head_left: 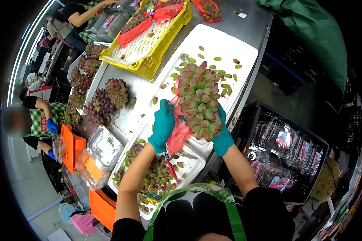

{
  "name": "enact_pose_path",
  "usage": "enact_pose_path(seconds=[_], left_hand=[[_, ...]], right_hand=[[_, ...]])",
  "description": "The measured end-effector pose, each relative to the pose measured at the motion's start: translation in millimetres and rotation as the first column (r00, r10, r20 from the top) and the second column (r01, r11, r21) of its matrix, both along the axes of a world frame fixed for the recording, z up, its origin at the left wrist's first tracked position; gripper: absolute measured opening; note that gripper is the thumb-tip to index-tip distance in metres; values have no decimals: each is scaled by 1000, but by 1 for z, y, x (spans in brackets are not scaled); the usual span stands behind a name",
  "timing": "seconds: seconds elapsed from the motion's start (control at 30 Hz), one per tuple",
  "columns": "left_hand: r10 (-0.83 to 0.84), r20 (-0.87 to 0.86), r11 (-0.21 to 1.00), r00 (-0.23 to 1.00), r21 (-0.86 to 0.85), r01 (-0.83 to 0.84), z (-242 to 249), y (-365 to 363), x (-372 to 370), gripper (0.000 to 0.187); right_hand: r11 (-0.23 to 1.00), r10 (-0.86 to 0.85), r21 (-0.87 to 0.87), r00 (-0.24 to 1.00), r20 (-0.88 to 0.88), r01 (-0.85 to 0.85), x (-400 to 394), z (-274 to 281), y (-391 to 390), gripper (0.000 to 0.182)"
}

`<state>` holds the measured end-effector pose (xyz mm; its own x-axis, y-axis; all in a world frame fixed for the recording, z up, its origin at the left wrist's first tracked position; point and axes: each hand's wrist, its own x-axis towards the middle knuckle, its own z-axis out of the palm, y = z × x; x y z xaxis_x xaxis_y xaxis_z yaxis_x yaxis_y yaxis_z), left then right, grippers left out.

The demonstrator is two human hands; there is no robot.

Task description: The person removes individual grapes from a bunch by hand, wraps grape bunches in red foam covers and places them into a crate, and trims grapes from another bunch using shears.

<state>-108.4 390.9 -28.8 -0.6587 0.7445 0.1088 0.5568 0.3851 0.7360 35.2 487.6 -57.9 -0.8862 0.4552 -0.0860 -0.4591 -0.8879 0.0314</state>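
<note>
A large bunch of green and reddish grapes is held up above a white tray scattered with loose grapes. My right hand, in a teal glove, grips the bunch at its lower right side; its fingertips are partly hidden behind the fruit. On the other side, my gloved left hand is closed on a crumpled red bag that hangs beside and partly behind the bunch. Below my hands, a second white tray holds many loose grapes and red-handled scissors.
A yellow crate stands at the back with bagged grapes. Dark grape bunches and clear plastic boxes lie to the left. At right is a black crate of packed boxes. A co-worker stands at far left.
</note>
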Motion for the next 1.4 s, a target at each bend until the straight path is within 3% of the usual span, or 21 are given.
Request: enact_pose_path(seconds=[0.1, 0.23, 0.33, 0.37, 0.43, 0.53, 0.57, 0.6, 0.67, 0.77, 0.8, 0.87, 0.97, 1.07, 1.1, 1.2, 1.23, 1.33, 1.37, 1.4], left_hand=[[217, 10, 976, 976, 2, -217, -10, -14, -2, 14], [309, 70, 950, 948, -60, -305, -12, -17, -6, 15], [207, 141, 978, 968, -16, -207, -22, -21, -10, 19], [159, 235, 987, 959, -38, -155, -19, -22, -8, 21], [66, 416, 997, 907, -61, -44, -6, -24, -5, 26], [103, 598, 983, 795, 60, -172, -4, -36, 5, 35], [68, 610, 973, 790, 134, -187, -6, -37, 10, 46], [42, 608, 961, 793, 193, -199, -6, -40, 15, 43], [-116, 848, 877, 518, 332, -347, -5, -51, 11, 41], [-102, 977, 818, 186, 189, -543, -30, -53, 2, 41], [-221, 970, 745, -103, 100, -659, -61, -57, -9, 32], [-229, 966, 815, 119, 257, -519, -73, -56, -8, 25], [63, 919, 942, 388, 74, -327, -17, -32, 7, 23], [17, 758, 988, 652, 86, -125, -11, -6, 6, 27], [50, 760, 992, 648, 38, -122, 3, -2, 6, 28], [-81, 644, 968, 761, 233, -95, -12, -5, 8, 26], [-3, 532, 999, 847, 46, -25, 27, -4, 15, 27], [-264, 306, 952, 915, 238, 195, 26, -7, -2, 30], [-313, 482, 931, 819, 324, 166, 31, -12, 0, 29], [-289, 693, 948, 661, 305, 96, 59, -7, 4, 25]], right_hand=[[1000, -2, 14, 948, 319, -3, 12, -11, -17, 40], [991, 86, -128, 943, 321, -47, 27, -22, -35, 51], [982, -108, 188, 864, 491, 16, 13, -4, -39, 62], [967, -155, 253, 848, 507, 26, 7, -7, -37, 72], [920, -283, 391, 751, 596, 37, -11, -19, -39, 70], [872, -378, 489, 651, 659, 11, -24, -10, -39, 75], [855, -398, 518, 643, 655, 2, -27, -13, -38, 76], [839, -415, 544, 632, 654, -11, -28, -13, -38, 78], [877, -358, 480, 669, 652, 2, -26, -9, -35, 78], [874, -361, 485, 698, 619, 23, -26, -20, -34, 77], [879, -345, 476, 697, 629, 6, -24, -19, -34, 77], [887, -321, 461, 693, 645, -19, -22, -15, -32, 76], [898, -288, 439, 721, 630, -24, -18, -19, -31, 76], [840, -328, 541, 754, 569, -43, -16, -29, -29, 77], [860, -311, 511, 776, 548, -16, -17, -27, -29, 74], [877, -301, 479, 824, 481, 41, -18, -22, -24, 70], [891, -282, 452, 837, 469, 47, -18, -20, -22, 66], [942, -222, 323, 896, 383, 95, -14, 2, -18, 65], [959, -209, 255, 921, 328, 126, -15, 2, -17, 64], [973, -180, 188, 952, 249, 135, -15, 2, -16, 61]])
